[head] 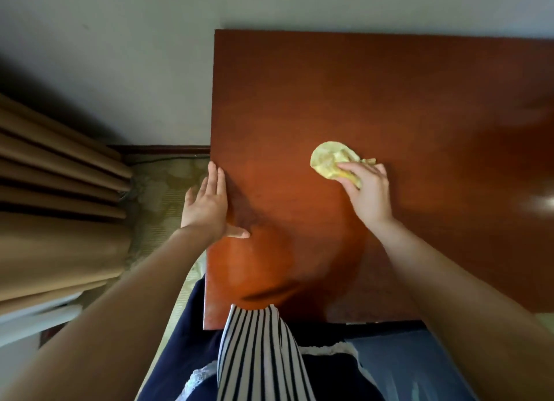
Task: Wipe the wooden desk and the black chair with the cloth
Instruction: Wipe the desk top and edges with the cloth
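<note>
A plain pale grey wall (pixel 120 41) filled the view from ten o'clock round to one o'clock, darkening to a soft shadow toward the ten o'clock corner. Tan curtains (pixel 54 190) hung in heavy folds at nine o'clock. A dark wooden skirting board (pixel 162 149) ran along the wall's foot, between nine and ten o'clock, with a thin dark cable (pixel 156 160) lying just in front of it. Greenish patterned carpet (pixel 162 196) covered the floor beside the curtains. A white ledge (pixel 36 319) showed at eight o'clock, under the curtains.
</note>
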Motion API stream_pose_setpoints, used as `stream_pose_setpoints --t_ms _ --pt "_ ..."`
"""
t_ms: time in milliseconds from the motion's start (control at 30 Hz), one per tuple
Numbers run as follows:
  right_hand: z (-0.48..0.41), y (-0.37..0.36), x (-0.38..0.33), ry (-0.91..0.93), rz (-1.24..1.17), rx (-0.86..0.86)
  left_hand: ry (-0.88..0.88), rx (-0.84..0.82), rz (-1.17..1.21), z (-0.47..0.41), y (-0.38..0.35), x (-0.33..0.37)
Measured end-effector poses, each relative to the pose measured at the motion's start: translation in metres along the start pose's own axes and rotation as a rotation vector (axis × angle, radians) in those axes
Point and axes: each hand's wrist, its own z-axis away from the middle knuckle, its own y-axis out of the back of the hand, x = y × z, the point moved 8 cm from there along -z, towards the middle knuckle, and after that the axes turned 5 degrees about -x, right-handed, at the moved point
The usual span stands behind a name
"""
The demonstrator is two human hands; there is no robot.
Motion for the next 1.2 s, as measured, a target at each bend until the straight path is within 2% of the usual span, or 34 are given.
stream_pose_setpoints --t_ms 133,233,333,533,833,967,1067,1200 --pt "-0.048 0.007 0.033 -0.435 -0.022 0.178 0.031 0.001 -0.012 0.002 0.002 0.002" --pt "-0.056 0.004 0.028 -0.583 -0.020 0.219 0.046 -0.012 -0.014 0.004 0.002 0.001" --pt "-0.047 -0.002 0.015 -0.466 -0.025 0.178 0.042 -0.030 0.002 0.004 0.001 0.002" --pt "0.012 -0.017 -0.025 -0.021 0.011 0.004 0.038 -0.037 0.012 0.003 0.002 0.001" --pt "0.105 -0.035 -0.043 0.317 -0.031 -0.207 0.046 0.019 -0.104 0.007 0.004 -0.005" --pt "0.112 -0.038 -0.041 0.372 -0.020 -0.194 0.027 0.027 -0.137 0.005 0.006 -0.005" --pt "0.089 -0.038 -0.041 0.312 -0.040 -0.179 -0.022 0.051 -0.141 0.004 0.012 -0.008" --pt "0.034 -0.034 -0.045 0.243 -0.031 -0.133 -0.095 0.050 -0.031 0.002 0.015 -0.020"
